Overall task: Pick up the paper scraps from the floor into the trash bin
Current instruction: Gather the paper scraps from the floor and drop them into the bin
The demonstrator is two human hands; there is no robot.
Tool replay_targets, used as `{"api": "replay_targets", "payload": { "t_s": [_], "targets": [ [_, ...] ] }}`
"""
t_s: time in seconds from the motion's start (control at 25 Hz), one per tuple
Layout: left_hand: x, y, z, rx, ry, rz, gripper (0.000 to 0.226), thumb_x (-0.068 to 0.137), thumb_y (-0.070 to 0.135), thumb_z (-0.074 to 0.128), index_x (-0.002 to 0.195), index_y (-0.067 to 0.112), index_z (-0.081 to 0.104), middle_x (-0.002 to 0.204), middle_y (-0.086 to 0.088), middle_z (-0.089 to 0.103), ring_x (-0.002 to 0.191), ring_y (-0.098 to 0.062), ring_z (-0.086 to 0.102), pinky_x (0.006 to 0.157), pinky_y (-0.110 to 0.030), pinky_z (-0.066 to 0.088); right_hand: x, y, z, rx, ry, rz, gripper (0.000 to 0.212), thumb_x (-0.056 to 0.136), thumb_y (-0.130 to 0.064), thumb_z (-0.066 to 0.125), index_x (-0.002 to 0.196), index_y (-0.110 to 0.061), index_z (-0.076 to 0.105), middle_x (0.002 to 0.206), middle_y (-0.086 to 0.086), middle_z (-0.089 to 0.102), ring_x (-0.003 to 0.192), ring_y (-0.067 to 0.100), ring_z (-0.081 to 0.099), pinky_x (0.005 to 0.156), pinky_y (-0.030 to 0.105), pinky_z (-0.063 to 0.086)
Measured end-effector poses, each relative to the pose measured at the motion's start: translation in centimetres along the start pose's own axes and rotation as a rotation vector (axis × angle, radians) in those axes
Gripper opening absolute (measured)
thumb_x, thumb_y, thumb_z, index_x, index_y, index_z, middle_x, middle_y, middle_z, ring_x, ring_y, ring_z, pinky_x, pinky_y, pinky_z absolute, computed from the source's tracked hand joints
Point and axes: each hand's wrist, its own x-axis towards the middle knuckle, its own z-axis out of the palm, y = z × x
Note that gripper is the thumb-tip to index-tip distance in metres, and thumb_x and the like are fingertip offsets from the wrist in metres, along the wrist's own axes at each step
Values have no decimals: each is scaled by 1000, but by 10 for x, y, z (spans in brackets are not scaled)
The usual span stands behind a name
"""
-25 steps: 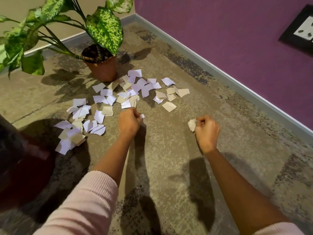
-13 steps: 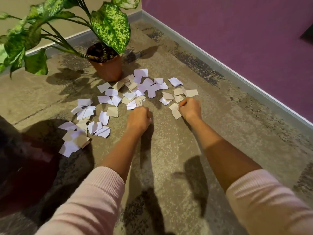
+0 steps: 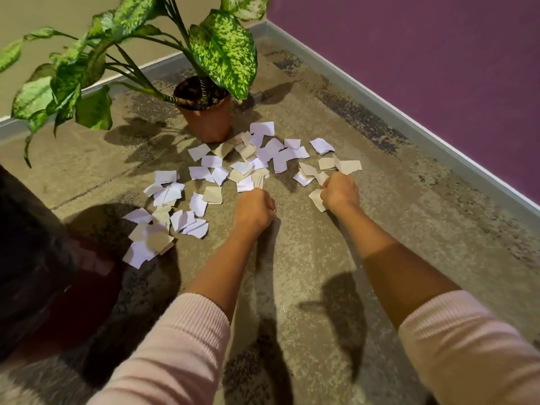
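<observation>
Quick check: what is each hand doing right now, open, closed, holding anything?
Left hand: closed in a fist; contents cannot be told.
Right hand: closed on beige paper scraps.

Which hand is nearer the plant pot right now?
Left. The left hand is just below the plant pot, slightly right; the right hand is farther right, among tan scraps.

Paper scraps lie scattered on the floor, spreading from just in front of the potted plant out to the left and right. The plant stands near the room's corner, where two walls meet behind it. The left hand rests at the near edge of the scraps; the right hand sits among those farther right. The trash bin stands at the near left, beside the leftmost scraps.
</observation>
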Motion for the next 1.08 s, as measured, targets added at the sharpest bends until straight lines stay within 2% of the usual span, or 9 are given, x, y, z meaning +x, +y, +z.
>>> {"api": "replay_targets", "payload": {
  "t_s": [0.12, 0.24, 0.4, 0.48, 0.64, 0.76, 0.84, 0.96, 1.08],
  "targets": [
    [-19, -13, -8, -49, 20, -14, 11, 76, 4, 72, 84, 11, 77, 93, -5, 72, 91, -22, 65, 77, -34, 55, -12, 4, -2, 53, 4, -24, 26, 86, -8, 60, 109, -10, 71, 111, 17, 65, 100, 38, 62, 81, 38, 51],
    [-33, -21, -27, -36, 54, -29, 10, 80, 6, 69, 87, 11, 74, 95, -7, 71, 92, -23, 64, 82, -39, 56, -26, -2, -12, 150, 5, -7, 24, 83, -8, 61, 99, -17, 77, 106, 14, 70, 96, 35, 64, 81, 36, 54],
    [-45, -16, -66, 48, 132, 6, 14, 81, 3, 62, 89, 12, 70, 96, -8, 68, 92, -27, 63, 79, -40, 55, -51, -34, -34, 288, 33, -23, 25, 82, -6, 61, 94, -20, 78, 98, 12, 73, 94, 32, 65, 79, 32, 53],
    [-52, -8, -89, 109, 175, 39, 15, 81, 4, 59, 90, 11, 69, 95, -10, 68, 91, -30, 63, 76, -40, 54, -66, -57, -46, 343, 34, -82, 24, 81, -4, 61, 91, -17, 79, 93, 13, 75, 90, 33, 67, 80, 32, 54],
    [-72, 8, -150, 215, 290, 100, 14, 82, 5, 57, 92, 8, 66, 93, -17, 65, 88, -40, 62, 69, -42, 51, -103, -117, -72, 473, 4, -176, 17, 79, -5, 64, 87, -12, 78, 86, 14, 75, 81, 33, 70, 79, 43, 58],
    [-96, 10, -210, 239, 399, 93, 18, 82, 6, 56, 96, 9, 66, 97, -18, 66, 88, -40, 64, 73, -43, 55, -137, -171, -93, 612, -27, -240, 14, 77, -1, 67, 76, -13, 74, 82, 11, 75, 59, 22, 67, 66, 39, 61],
    [-112, 4, -249, 234, 471, 69, 17, 82, 6, 55, 93, 9, 68, 94, -16, 67, 86, -38, 65, 74, -44, 57, -159, -207, -106, 667, -37, -300, 12, 77, 0, 70, 76, -11, 75, 74, 10, 73, 51, 16, 64, 62, 36, 62],
    [-141, -27, -304, 217, 555, -14, 15, 82, 4, 59, 90, 6, 71, 91, -17, 70, 86, -37, 66, 73, -44, 56, -198, -255, -116, 695, -91, -416, 10, 79, -3, 73, 77, -12, 75, 71, 8, 73, 49, 12, 63, 58, 26, 61],
    [-170, -75, -343, 176, 626, -122, 13, 80, 6, 64, 89, 2, 73, 89, -21, 71, 87, -39, 67, 74, -46, 56, -238, -295, -114, 698, -156, -542, 5, 80, -7, 74, 78, -11, 75, 73, 9, 74, 59, 17, 69, 67, 35, 63]
  ]
}}
